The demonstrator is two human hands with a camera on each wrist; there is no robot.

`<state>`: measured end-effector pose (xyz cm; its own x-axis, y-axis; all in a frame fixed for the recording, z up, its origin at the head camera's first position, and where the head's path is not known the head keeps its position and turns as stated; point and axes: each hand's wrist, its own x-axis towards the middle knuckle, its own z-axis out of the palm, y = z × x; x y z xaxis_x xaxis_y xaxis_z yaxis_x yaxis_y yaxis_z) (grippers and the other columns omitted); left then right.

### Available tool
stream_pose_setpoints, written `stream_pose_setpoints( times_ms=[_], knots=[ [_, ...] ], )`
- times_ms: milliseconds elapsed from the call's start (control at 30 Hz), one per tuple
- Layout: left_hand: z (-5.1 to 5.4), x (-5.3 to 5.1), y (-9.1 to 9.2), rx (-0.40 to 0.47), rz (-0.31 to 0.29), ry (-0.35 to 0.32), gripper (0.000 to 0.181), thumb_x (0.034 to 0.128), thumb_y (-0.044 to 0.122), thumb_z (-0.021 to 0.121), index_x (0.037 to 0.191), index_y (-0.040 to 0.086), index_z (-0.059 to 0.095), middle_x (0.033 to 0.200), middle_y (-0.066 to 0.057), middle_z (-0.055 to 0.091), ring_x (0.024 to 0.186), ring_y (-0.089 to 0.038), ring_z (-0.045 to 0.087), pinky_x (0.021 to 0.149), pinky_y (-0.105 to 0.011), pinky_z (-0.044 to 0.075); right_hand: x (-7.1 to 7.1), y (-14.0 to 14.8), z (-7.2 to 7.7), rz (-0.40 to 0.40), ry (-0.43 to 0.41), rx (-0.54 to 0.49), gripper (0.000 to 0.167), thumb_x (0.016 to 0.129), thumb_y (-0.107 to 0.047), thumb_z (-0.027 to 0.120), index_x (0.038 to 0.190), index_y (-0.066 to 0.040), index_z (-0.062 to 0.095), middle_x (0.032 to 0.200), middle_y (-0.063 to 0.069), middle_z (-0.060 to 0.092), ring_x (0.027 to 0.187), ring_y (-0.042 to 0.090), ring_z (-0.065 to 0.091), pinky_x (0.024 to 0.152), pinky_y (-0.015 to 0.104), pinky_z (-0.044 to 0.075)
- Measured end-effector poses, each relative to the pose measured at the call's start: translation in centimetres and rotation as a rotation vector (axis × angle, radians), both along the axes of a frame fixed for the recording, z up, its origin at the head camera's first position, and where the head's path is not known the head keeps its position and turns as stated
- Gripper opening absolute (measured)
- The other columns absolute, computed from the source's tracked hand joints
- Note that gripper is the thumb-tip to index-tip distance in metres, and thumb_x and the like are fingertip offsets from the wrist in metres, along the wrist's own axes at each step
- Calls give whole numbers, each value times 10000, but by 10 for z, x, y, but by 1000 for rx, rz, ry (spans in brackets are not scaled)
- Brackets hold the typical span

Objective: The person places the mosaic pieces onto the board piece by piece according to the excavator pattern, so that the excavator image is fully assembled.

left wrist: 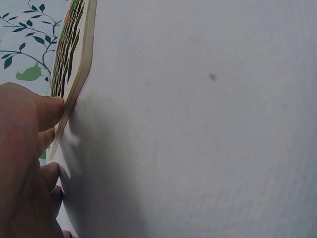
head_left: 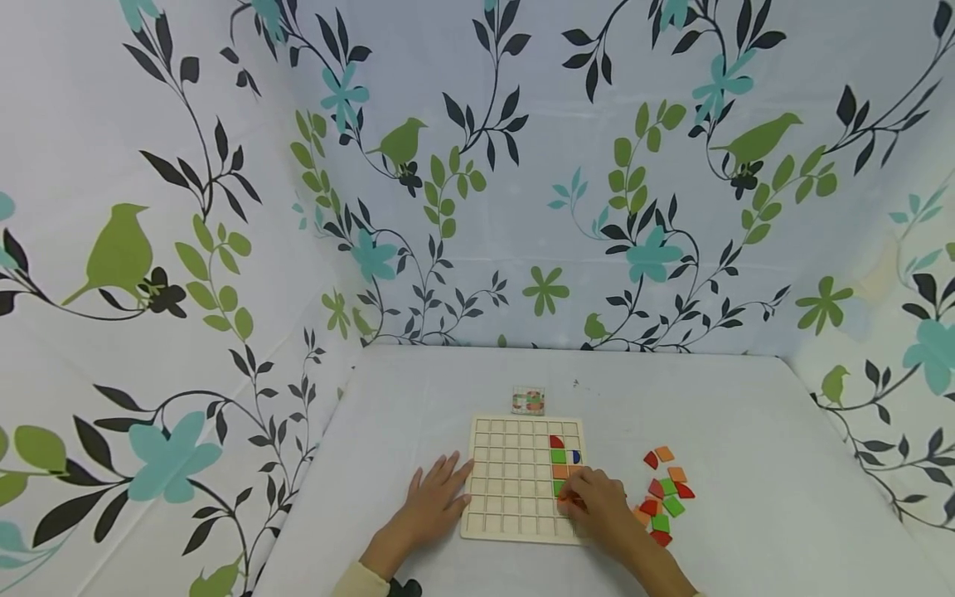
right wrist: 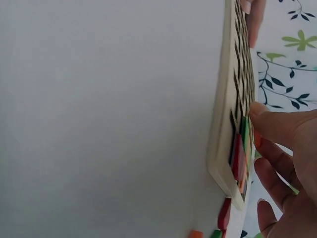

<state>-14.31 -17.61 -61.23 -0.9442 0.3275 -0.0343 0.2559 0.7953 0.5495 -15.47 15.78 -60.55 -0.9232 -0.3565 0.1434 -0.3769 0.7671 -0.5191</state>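
Head view: the pale, gridded board (head_left: 510, 478) bears red, green, orange tiles (head_left: 558, 456).

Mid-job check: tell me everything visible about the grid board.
The grid board is pale, squarish and wooden-looking, with rounded corners and raised dividers forming small square cells. It lies flat on the white tabletop. Coloured tiles sit in some right-side cells; most others are bare. The left hand touches its left edge; the right hand pinches an orange tile at its right side.
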Motion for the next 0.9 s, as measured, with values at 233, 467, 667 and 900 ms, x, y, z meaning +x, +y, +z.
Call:
stream_pose_setpoints(
  times_ms=[233, 467, 667, 900],
  knots=[
    [5, 1, 2, -45, 12, -28, 581, 1098, 359, 544, 1636, 188, 408, 1722, -175, 298, 1591, -452, 242, 1207, -792, 93, 5, -4, -5, 45, 73, 53, 160, 889, -252, 854, 912, -299, 703, 978, -181, 622, 923, 80, 516, 783, 349, 370],
    [4, 1, 1, -56, 9, -10, 583, 1091, 357, 553, 1628, 174, 421, 1713, -185, 315, 1581, -462, 262, 1193, -804, 115, 8, -3, -3, 46, 93, 72, 145, 880, -243, 865, 921, -289, 733, 974, -180, 633, 964, 104, 540, 786, 350, 368],
    [2, 0, 1, -48, 11, -14, 579, 1094, 349, 546, 1631, 173, 416, 1718, -184, 302, 1588, -461, 245, 1202, -797, 97, 7, 0, -3, 54, 72, 97, 154, 892, -226, 861, 914, -315, 737, 998, -194, 635, 1009, 111, 535, 814, 381, 390],
    [-2, -2, 0, -61, 12, -18, 587, 1098, 374, 530, 1640, 186, 400, 1727, -170, 286, 1595, -454, 230, 1206, -792, 93, 7, 3, -4, 71, 66, 110, 158, 909, -206, 848, 959, -310, 739, 1051, -181, 653, 1022, 107, 531, 840, 411, 403]
  ],
)
